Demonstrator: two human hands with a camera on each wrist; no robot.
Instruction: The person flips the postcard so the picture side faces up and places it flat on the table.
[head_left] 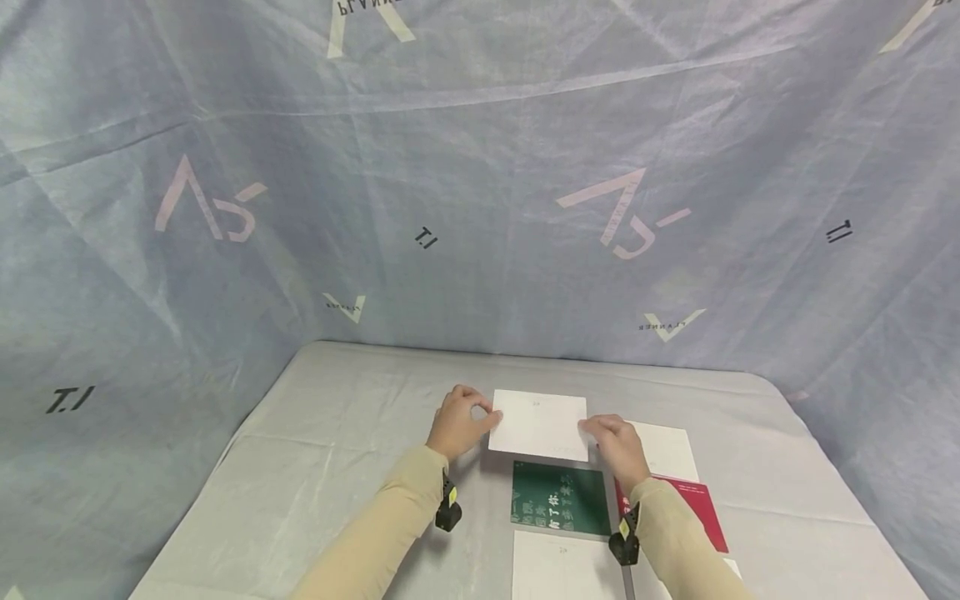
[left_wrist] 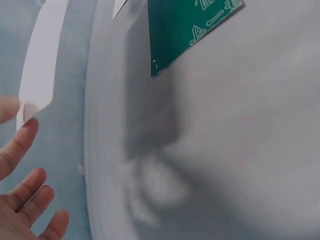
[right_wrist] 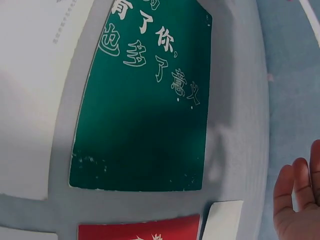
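A white card (head_left: 537,425) with a small mark near its top edge is held raised off the table, casting a shadow in the left wrist view. My left hand (head_left: 460,423) pinches its left edge between thumb and finger; the other fingers spread loosely in the left wrist view. At the card's right edge, my right hand (head_left: 617,446) grips with thumb and fingertips. Just below the raised card lies a green card (head_left: 561,497) with white Chinese characters, flat on the table. In the right wrist view only part of the right hand (right_wrist: 300,200) shows.
Another white card (head_left: 558,569) lies nearer than the green one. To the right are a red card (head_left: 701,510), partly behind the right forearm, and a white card (head_left: 663,448) above it. A pale cloth covers the table (head_left: 300,475); a printed grey-blue curtain (head_left: 480,192) hangs behind.
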